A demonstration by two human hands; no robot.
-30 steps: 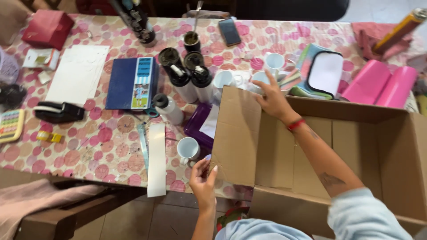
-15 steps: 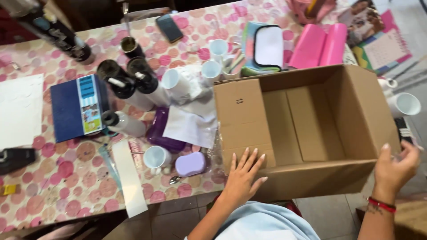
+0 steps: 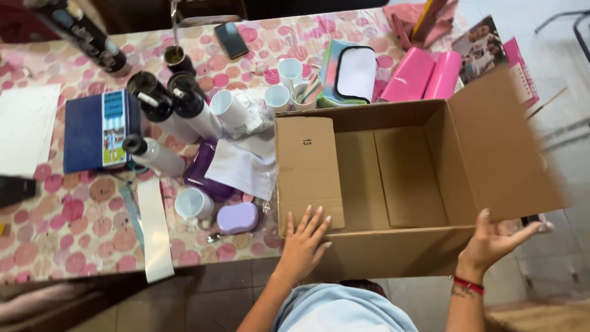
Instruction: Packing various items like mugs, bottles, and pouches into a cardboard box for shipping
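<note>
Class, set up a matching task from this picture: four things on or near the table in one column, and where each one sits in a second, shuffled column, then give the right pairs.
Things:
1. cardboard box
2. dark phone
3. blue book
4. lilac soap-shaped case

Places:
A. far edge of the table, beside a dark cup
B. near edge of the table, next to a white mug
C. under the left hand and right hand, flaps open
D. left of the black-capped bottles

Pairs: 1-C, 2-A, 3-D, 4-B

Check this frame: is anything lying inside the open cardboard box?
No, the cardboard box shows only its bare brown bottom and walls.
</note>
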